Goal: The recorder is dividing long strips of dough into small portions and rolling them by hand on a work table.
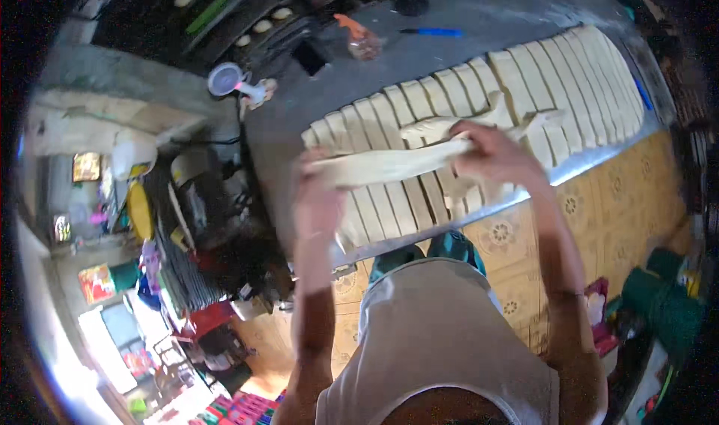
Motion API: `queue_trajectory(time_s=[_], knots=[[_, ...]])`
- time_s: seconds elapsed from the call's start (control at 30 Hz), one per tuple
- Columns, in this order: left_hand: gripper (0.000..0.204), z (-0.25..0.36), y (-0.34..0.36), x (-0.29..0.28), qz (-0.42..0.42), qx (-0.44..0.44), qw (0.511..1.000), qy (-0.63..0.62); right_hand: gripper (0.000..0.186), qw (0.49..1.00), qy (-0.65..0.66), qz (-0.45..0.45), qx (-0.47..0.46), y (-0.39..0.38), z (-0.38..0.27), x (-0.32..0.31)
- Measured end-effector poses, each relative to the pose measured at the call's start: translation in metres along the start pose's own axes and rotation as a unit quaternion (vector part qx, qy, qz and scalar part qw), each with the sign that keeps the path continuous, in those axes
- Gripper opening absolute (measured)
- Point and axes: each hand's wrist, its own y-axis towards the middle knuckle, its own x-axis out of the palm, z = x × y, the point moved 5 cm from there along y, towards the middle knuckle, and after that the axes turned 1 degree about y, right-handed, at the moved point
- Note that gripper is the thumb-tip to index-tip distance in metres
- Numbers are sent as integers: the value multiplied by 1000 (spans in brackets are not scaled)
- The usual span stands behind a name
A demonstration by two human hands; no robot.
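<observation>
A long pale strip of dough (389, 167) stretches between my two hands, above a row of cut dough strips (374, 125) on the grey work table (277, 125). My left hand (320, 185), blurred by motion, is closed on the strip's left end. Fingers of my right hand (494, 155) grip its right end. Beside my right hand, a few loose dough pieces (442, 128) lie crosswise over the row. More cut strips (577, 88) sit close together at the table's right part.
Toward the back of the table lie a blue-handled tool (438, 32), an orange-topped plastic bag (361, 39) and a dark flat object (309, 56). A small white fan-like object (226, 79) stands at the left edge. Patterned tiles (502, 234) cover the floor.
</observation>
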Motion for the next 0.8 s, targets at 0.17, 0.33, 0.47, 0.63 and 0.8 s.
queue_trajectory(time_s=[0.17,0.33,0.47,0.63,0.8], knots=[[48,-196,17,-23,-97,-19,948,302,33,775,-494,339,-199,-38,81,-72],[32,-218,80,-186,43,5,979,200,20,903,-179,390,-31,-85,180,7],[33,-182,204,-209,33,85,739,668,15,924,-109,366,23,-96,188,114],[30,-195,254,-170,-125,47,928,348,27,947,-161,277,17,-40,141,200],[31,-142,205,-233,-66,35,895,440,28,965,-177,178,-73,64,74,279]])
